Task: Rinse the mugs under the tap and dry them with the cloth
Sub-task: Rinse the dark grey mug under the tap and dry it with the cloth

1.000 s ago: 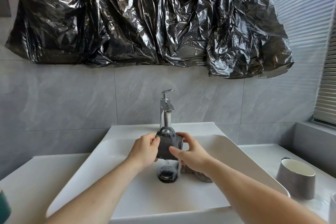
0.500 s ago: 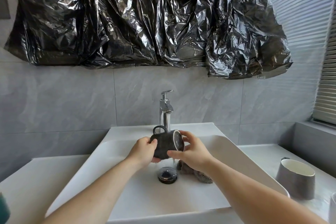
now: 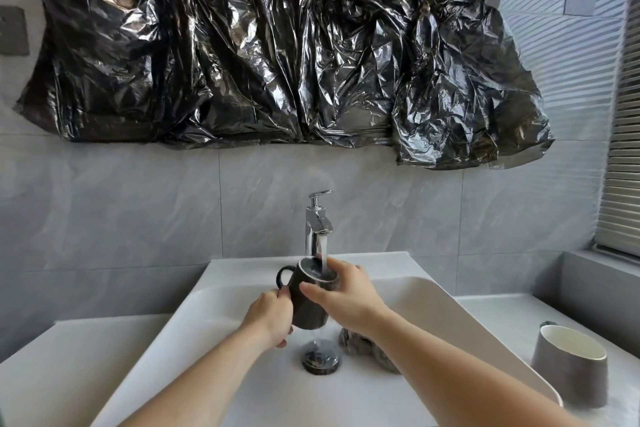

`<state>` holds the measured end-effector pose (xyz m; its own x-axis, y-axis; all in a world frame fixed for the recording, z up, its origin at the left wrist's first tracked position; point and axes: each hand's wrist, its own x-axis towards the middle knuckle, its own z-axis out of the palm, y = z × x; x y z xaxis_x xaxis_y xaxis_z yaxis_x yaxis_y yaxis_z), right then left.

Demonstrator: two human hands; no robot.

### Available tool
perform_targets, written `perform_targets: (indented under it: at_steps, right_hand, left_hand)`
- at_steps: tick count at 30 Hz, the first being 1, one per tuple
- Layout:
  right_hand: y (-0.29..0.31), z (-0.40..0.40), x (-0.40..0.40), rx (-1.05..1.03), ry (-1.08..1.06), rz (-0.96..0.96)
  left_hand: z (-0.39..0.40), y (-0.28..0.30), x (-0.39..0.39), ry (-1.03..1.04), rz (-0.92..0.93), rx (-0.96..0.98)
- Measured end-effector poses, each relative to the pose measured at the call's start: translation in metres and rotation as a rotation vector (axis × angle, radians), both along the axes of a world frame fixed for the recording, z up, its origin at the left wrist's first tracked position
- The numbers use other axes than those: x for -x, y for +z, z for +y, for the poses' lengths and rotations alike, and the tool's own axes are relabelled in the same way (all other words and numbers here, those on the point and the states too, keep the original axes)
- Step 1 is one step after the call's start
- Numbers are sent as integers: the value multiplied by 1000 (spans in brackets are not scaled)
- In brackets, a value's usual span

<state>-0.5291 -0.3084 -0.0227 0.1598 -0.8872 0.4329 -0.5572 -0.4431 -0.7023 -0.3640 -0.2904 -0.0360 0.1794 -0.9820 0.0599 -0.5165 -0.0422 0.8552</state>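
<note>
Dark glazed ceramic mug [image 3: 308, 302], mouth up under the chrome tap's [image 3: 317, 222] stream, gripped by both hands: left hand [image 3: 272, 317] fingers curled at its base, right hand [image 3: 346, 295] fingers clamped at its rim.

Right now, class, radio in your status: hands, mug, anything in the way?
Both hands, left and right, grip dark mug. Tap water runs into it. Nothing in the way.

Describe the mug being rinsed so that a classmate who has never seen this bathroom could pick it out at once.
Find the white basin under the chrome tap. Right below the spout, in the running water, both hands hold a dark mug, mouth up. Unlike the pale grey mug standing on the counter to the right, it is near-black and off the surface.
</note>
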Motion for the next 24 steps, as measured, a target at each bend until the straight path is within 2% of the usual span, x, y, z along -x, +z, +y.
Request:
perform_targets:
  at_steps: [3,11,18,24]
  right_hand:
    - [-9,4,-3,75,-30,55]
    - [-14,9,8,103,-31,74]
    - [-15,12,12,61,-62,-1]
    - [-15,10,18,24,-112,-111]
  left_hand:
    - [-2,-3,-1,1,-18,-32]
    - [0,-4,4,-58,-52,-67]
    - [7,-1,5,-123,-65,-38]
    - [14,5,8,-159,36,36]
